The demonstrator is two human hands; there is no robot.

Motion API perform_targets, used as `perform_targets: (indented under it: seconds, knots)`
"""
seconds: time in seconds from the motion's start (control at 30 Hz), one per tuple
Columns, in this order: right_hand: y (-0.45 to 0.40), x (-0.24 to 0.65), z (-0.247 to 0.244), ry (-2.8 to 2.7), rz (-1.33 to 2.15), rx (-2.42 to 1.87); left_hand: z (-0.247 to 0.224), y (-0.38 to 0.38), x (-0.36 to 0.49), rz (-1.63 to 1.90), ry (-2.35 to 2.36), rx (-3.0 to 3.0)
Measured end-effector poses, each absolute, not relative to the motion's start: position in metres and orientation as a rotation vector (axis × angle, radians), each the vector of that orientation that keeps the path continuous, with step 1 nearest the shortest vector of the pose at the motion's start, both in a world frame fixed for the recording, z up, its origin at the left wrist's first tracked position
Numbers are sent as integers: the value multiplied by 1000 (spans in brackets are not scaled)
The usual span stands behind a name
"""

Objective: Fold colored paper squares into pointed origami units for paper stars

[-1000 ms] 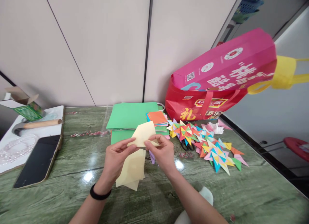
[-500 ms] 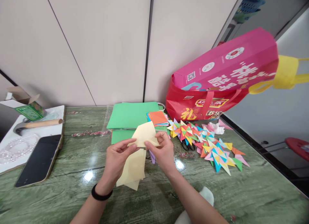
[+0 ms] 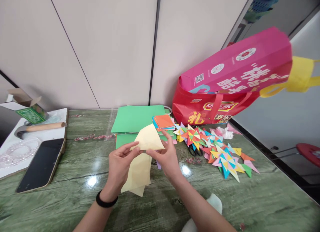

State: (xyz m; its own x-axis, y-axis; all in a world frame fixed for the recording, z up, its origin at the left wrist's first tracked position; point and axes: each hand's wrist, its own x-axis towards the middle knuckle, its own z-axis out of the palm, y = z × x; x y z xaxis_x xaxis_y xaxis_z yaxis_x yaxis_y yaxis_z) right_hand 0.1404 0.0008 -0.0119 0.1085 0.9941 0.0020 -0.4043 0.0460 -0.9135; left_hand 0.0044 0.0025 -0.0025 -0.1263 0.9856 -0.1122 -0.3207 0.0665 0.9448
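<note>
My left hand (image 3: 120, 163), on the near side of the green paper stack (image 3: 137, 118), pinches the lower left corner of one cream paper (image 3: 147, 137) between thumb and forefinger, probably to steady it. My right hand (image 3: 170, 160) has its thumb at the lower edge and its forefinger raised apart; whether hidden fingers grip behind, I cannot tell. Below, on the counter (image 3: 62, 208) nearer than the stack, lie at least two loose cream sheets (image 3: 137, 173), likely placed for easy reach. One phone (image 3: 41, 165) lies well left of the stack. To its right are two clear paper stars (image 3: 228, 158) among overlapping pieces I cannot count, perhaps kept aside to leave room. One pile of small coloured squares (image 3: 163, 121) sits at the stack's right edge. Farther right, one pink bag (image 3: 250, 64) rises above one red bag (image 3: 183, 102).
</note>
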Motion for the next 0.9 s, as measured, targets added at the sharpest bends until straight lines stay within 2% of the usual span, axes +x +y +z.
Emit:
perform_targets:
  seconds: [0.1, 0.4, 0.9]
  knots:
    - [-1, 135, -14, -779, 1418, -882, -1, 0, 6, 1362, 1125, 851]
    - [-3, 134, -15, -802, 1523, -920, -4, -2, 8, 1358, 1157, 973]
    - [-3, 130, -19, -598, 1564, -856, -2, -2, 8, 1306, 1176, 1028]
